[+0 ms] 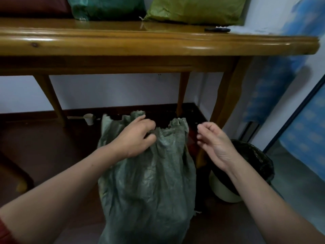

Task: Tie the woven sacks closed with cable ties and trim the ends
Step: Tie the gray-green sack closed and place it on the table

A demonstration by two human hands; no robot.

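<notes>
A grey-green woven sack (149,182) stands upright on the dark floor (52,147), in front of the wooden bench (123,41) and between the person's two forearms. Its mouth is loose and crumpled, with frayed edges rising at the left and right corners.

The left hand (135,138) lies on the upper left part of the sack, its fingers curled into the gathered cloth just below the rim and gripping a bunch of it. The right hand (214,140) hovers just beside the sack's upper right corner, apart from the cloth, palm turned inward. Its fingers are loosely curled, and nothing can be seen in them.

On the bench lie a teal sack (105,7), an olive-green sack (193,9) and a small dark object (217,29). A bin with a black liner (255,164) stands to the right of the sack, below the right forearm. A pale scoop (88,118) lies on the floor under the bench.
</notes>
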